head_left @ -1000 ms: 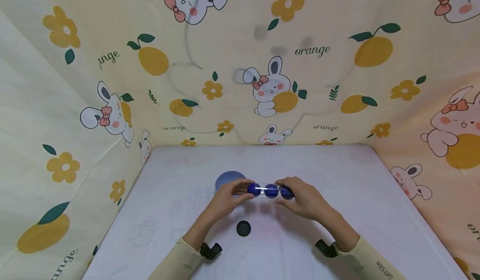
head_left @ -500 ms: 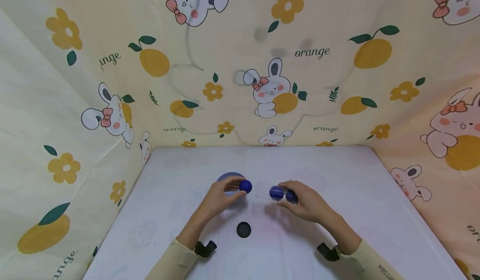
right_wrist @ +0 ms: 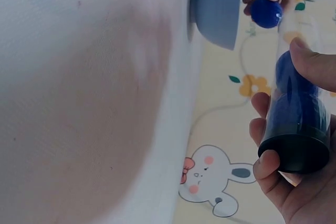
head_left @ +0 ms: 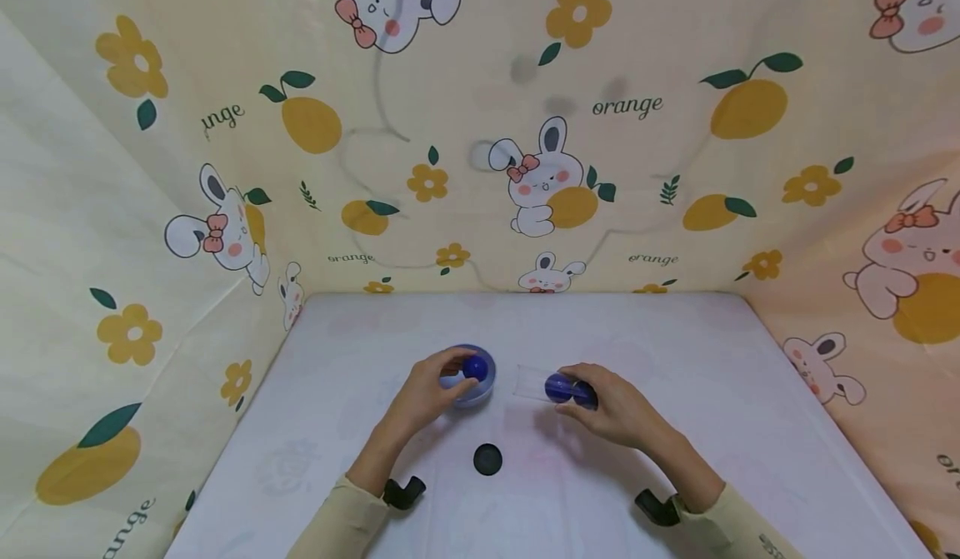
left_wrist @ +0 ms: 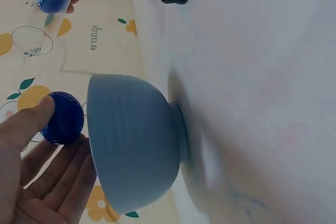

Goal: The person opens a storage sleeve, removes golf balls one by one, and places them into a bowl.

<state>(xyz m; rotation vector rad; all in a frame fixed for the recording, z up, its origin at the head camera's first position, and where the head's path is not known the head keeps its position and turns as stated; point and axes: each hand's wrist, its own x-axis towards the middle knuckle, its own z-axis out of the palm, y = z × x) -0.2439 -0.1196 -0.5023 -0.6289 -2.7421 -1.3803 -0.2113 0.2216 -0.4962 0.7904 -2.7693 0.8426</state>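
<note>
Orange-and-rabbit cloth (head_left: 630, 184) backs your white table (head_left: 645, 326), where the blue bowl (left_wrist: 134, 140) stands upright. Your right hand (head_left: 615, 407) grips the clear tube (head_left: 531, 382); dip its uncapped end and the 2 balls (head_left: 557, 387) inside could roll out. Your left hand (head_left: 422, 388) pinches 1 ball (head_left: 475, 367) just above the bowl; loosen carelessly and it could bounce outside. It looks deep blue, round, dimpled.
</note>
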